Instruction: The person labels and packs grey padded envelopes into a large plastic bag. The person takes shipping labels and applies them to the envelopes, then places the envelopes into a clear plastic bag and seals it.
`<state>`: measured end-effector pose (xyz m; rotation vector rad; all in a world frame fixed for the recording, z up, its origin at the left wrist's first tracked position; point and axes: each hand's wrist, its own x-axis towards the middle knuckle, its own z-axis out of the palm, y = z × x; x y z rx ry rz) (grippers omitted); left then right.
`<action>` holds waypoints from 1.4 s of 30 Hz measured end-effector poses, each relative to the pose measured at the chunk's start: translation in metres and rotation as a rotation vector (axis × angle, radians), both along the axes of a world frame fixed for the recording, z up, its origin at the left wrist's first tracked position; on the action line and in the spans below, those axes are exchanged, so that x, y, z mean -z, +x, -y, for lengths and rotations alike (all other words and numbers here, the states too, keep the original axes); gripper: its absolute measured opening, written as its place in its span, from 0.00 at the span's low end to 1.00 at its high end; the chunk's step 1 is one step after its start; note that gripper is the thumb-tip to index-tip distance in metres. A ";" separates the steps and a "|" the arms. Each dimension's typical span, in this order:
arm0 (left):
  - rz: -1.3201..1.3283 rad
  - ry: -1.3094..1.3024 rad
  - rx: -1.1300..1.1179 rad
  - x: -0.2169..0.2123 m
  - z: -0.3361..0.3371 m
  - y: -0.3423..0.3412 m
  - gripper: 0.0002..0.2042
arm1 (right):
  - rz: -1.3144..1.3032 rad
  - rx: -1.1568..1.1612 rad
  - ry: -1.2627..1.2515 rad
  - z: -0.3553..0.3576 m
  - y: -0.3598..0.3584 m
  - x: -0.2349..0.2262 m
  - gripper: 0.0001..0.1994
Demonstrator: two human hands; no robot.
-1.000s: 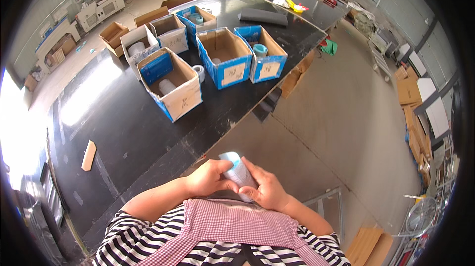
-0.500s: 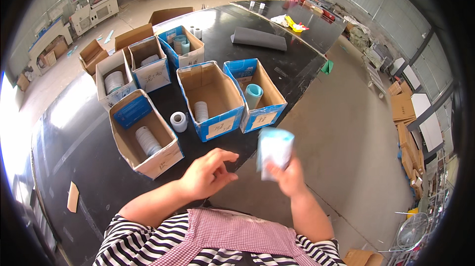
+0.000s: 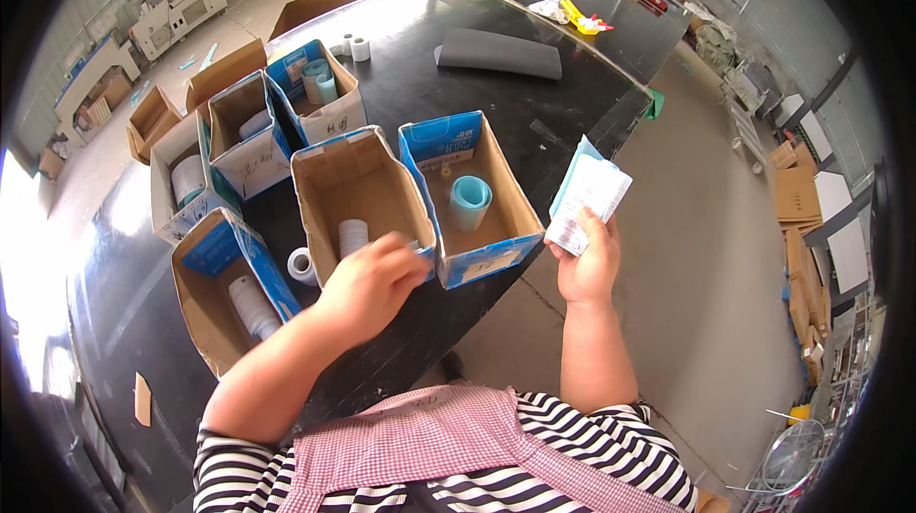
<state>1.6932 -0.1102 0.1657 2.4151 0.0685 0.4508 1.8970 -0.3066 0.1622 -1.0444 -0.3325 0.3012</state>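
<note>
My right hand holds up a small stack of white and light blue paper labels just off the table's right edge. My left hand reaches forward, fingers loosely curled, at the front rim of a brown open cardboard box that holds a white roll. Whether that hand holds anything is hidden by blur. To the right of it stands a blue-fronted box with a light blue roll inside.
Several more open boxes with rolls stand on the black table. A loose white roll lies between boxes. A grey pad lies farther back. Concrete floor and stacked cardboard are at the right.
The hands parted: my right hand lifted the labels up and right, my left hand reached forward to the brown box. The view moved closer to the boxes.
</note>
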 end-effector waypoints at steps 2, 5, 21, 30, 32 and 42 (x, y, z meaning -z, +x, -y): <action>-0.103 0.138 -0.056 0.009 -0.001 0.071 0.07 | 0.003 -0.033 0.032 0.002 0.014 0.012 0.15; -0.770 0.368 -0.141 0.013 0.009 0.171 0.22 | 0.067 -0.086 0.054 0.001 0.038 0.024 0.14; 0.102 -0.338 -0.082 -0.005 -0.016 0.112 0.15 | -0.213 -0.403 0.057 0.058 0.075 0.041 0.19; 0.630 -0.402 -0.509 0.038 0.062 0.095 0.20 | -0.195 -0.691 0.164 -0.003 0.052 0.018 0.22; 0.642 -0.408 -0.499 0.045 0.065 0.092 0.21 | -0.223 -0.680 0.169 -0.009 0.048 0.020 0.19; 0.700 -0.614 -0.543 0.054 0.075 0.084 0.21 | -0.254 -0.629 0.132 -0.027 0.035 0.026 0.16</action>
